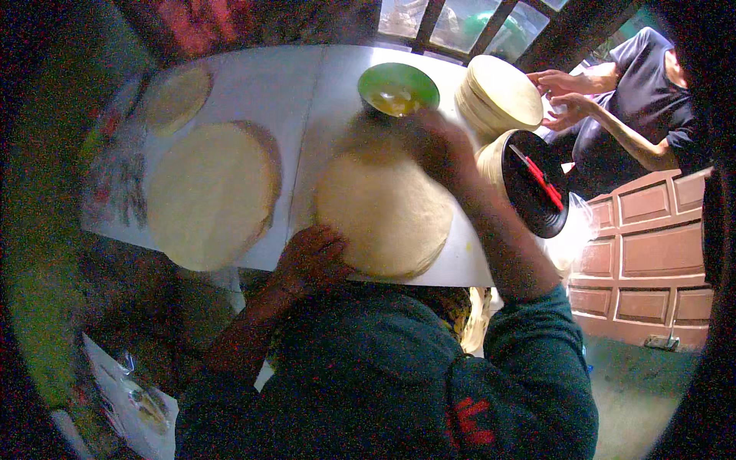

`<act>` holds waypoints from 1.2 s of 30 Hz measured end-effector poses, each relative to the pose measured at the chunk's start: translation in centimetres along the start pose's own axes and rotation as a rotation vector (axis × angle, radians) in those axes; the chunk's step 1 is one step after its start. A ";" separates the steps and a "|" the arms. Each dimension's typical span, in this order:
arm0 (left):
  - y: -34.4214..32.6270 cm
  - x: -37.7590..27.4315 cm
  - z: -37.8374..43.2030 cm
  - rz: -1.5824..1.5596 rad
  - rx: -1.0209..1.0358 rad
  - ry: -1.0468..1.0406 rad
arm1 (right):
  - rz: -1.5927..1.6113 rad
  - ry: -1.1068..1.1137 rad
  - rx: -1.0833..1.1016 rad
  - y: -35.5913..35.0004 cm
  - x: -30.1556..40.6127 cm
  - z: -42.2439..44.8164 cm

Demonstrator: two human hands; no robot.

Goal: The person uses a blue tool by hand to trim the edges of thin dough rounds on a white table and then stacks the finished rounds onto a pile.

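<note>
A stack of thin round pale dough sheets (388, 213) lies on the white table before me. My left hand (315, 256) touches its lower left edge with curled fingers; whether they pinch a sheet is unclear. Motion blurs my right hand (428, 135) over the stack's far edge, close to a green bowl (399, 86) with yellowish contents. I cannot make out its fingers or anything in them. To the left lies another round pile of sheets (213, 198), reaching past the table's near edge.
A smaller round sheet (178, 98) lies far left. At right, a person's hands (563, 95) touch a tall stack of rounds (503, 92). Beside it, a black round plate (526, 195) holds a red-handled knife (543, 183) against another stack (490, 164).
</note>
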State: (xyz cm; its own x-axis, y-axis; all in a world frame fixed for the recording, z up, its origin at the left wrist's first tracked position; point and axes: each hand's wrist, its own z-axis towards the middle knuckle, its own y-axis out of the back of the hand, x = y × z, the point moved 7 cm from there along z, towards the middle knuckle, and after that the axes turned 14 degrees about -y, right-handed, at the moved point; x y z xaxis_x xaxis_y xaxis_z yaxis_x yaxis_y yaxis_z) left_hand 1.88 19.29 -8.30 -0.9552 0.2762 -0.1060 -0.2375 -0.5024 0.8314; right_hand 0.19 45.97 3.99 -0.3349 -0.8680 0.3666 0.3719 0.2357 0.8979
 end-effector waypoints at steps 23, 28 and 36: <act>13.1 -0.8 -2.6 0.103 -0.224 0.183 | 0.413 -0.075 0.687 -8.5 3.8 -10.8; 19.2 0.4 -2.8 0.435 0.068 0.497 | 0.411 -0.108 0.503 -3.8 -0.6 -13.6; 18.3 1.9 -9.1 0.462 0.217 0.548 | 0.574 0.073 0.553 -2.7 -0.9 -15.2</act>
State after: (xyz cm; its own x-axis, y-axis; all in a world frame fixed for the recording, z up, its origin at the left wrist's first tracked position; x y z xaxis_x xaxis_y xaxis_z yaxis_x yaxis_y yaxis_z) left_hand -5.92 3.20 1.74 -0.9138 -0.4000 0.0711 0.1956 -0.2798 0.9399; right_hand 12.63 39.50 -2.50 -0.1571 -0.5671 0.8085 -0.0208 0.8204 0.5714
